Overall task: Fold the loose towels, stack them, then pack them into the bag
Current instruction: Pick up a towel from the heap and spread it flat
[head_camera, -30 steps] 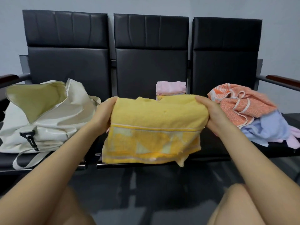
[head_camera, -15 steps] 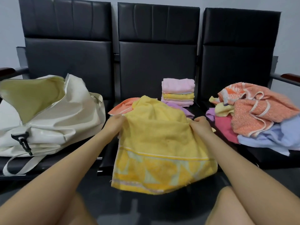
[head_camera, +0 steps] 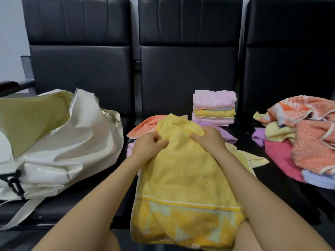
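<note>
A yellow towel (head_camera: 183, 180) with a patterned border lies over the middle seat and hangs off its front edge. My left hand (head_camera: 147, 145) pinches its upper part on the left; my right hand (head_camera: 210, 139) grips the cloth just to the right. Beneath it lie an orange towel (head_camera: 145, 125) and a purple towel (head_camera: 224, 133). A stack of folded pink and yellow towels (head_camera: 214, 107) stands at the back of the middle seat. A white bag (head_camera: 59, 142) lies open on the left seat. A pile of loose towels (head_camera: 306, 138) fills the right seat.
Three black padded seats (head_camera: 188, 69) form one bench with tall backrests. A wooden armrest (head_camera: 9, 86) sticks out at the far left. The bag's strap (head_camera: 21, 214) trails over the left seat's front edge. My knees show at the bottom of the view.
The yellow towel came down from being held spread in the air onto the middle seat. Both hands moved inward toward each other, bunching its upper part.
</note>
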The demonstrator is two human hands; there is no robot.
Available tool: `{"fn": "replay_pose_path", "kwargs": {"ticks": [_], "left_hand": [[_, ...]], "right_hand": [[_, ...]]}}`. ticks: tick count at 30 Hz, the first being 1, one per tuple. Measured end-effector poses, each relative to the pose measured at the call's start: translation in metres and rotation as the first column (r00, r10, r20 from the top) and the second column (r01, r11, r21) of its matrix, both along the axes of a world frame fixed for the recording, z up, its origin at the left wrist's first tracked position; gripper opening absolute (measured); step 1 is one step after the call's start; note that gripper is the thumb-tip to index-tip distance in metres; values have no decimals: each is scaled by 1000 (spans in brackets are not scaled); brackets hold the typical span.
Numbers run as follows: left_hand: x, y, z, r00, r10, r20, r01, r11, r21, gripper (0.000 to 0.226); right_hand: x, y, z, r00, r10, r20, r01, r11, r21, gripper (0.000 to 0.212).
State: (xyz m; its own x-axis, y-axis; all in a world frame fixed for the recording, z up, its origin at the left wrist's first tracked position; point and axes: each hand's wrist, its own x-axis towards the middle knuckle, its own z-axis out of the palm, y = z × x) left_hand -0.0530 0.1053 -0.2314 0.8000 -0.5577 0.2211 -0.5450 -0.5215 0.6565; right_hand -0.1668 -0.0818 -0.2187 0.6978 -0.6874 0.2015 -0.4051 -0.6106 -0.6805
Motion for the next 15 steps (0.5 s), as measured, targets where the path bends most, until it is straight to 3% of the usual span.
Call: {"fn": "replay_pose_path", "kwargs": {"ticks": [2,5,7,10,13,15], "left_hand": [[4,3,2,1000,-1,17,2,998,-66,29],[-2,8,19,995,87,57,-64,947,-316,31],[-14,7,38,981,164,103,-98,879,-467,31],[-36,3,54,966,175,189,-40,827,-562,26],[-42,0,46,988,-22,153,87,898,-432,12],[-38,-2,34,989,-135,69,146,969,-199,8]], "right_hand": [[-5,1,2,988,-6,151,-7,996,89,18],[-23,10,19,846,-83,527,-216,850,480,10],[-32,17,35,738,-108,666,-320,814,486,11],[-43,30,51,636,-95,766,-373,831,413,16],[-57,35,48,683,-6,730,-314,900,302,5],[-61,33,37,826,115,552,-301,918,259,33]]}}
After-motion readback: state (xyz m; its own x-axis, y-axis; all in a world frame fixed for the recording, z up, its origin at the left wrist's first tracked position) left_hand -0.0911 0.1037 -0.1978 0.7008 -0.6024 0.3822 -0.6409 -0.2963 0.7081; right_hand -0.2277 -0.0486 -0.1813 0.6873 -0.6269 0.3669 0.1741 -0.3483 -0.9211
